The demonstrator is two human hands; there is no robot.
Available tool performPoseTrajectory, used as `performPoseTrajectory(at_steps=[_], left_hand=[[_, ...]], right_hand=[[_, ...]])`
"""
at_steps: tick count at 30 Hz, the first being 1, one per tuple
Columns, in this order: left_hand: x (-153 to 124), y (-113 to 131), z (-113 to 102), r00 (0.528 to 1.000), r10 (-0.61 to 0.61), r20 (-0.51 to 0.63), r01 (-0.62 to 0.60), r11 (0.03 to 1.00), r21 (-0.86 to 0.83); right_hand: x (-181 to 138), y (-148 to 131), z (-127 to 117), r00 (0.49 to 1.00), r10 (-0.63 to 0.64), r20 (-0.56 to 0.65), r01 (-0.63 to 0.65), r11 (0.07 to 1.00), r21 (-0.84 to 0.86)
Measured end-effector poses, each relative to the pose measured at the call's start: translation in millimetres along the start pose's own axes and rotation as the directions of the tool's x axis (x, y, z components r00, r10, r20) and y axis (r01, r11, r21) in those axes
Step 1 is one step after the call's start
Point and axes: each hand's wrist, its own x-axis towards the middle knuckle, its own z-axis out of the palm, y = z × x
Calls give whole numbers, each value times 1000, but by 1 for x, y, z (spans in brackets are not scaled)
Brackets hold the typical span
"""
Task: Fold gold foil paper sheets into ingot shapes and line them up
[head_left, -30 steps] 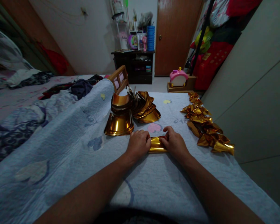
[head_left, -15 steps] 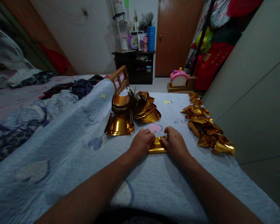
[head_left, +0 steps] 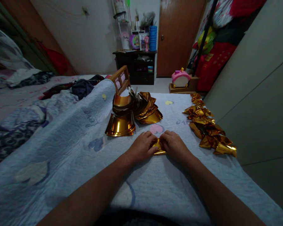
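Note:
A shiny gold foil paper (head_left: 159, 151), folded into a narrow band, lies on the blue quilt in front of me. My left hand (head_left: 144, 145) closes on its left end, the thumb laid over the near part. At the other end my right hand (head_left: 173, 143) grips it with curled fingers, and its thumb is mostly hidden. Both hands cover much of the paper. Beyond my left hand stand curved stacks of gold foil sheets (head_left: 121, 124). Off to the right runs a row of folded gold foil pieces (head_left: 206, 128).
The patterned quilt (head_left: 85, 175) spreads under everything and rises in a ridge at left. A wooden rail (head_left: 119, 78) stands behind the stacks. Farther back are a dark cabinet (head_left: 135, 67), a pink toy (head_left: 180, 78) and a door (head_left: 179, 37). A pale panel (head_left: 257, 94) borders the right side.
My right hand has moved left, closer to my left hand, and its fingers have curled over the foil paper. Less of the paper shows between the hands.

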Motion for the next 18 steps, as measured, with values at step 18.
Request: performPoseTrajectory(at_steps=[18], left_hand=[[-10,3,-4,991,-29,130,13,992,123]], right_hand=[[-15,-17,-11,998,-28,65,40,980,-193]])
